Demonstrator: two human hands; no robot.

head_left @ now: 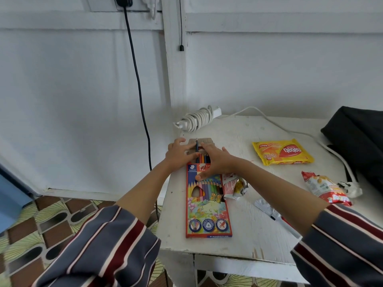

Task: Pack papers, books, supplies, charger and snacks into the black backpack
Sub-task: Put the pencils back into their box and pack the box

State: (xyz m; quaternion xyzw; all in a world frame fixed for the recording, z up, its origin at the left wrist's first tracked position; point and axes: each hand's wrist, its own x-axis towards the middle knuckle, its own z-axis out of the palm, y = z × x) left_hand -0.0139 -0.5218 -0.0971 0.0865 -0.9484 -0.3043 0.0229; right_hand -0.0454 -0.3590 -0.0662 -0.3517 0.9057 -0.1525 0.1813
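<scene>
A box of coloured pencils (207, 206) lies on the white table (252, 230) with its far flap open and pencil tips showing. One dark pencil (196, 148) sticks out further than the others. My left hand (178, 152) rests at the open end, fingers against the flap and the pencils. My right hand (215, 160) lies flat over the top of the box, thumb on its printed front. The black backpack (360, 146) sits at the table's far right edge.
A white charger with coiled cable (196, 119) lies at the table's back edge. A yellow wafer pack (283, 152), a red snack bag (323, 187), a small wrapped snack (235, 186) and a pen (284, 222) lie on the table. A black cord (136, 79) hangs down the wall.
</scene>
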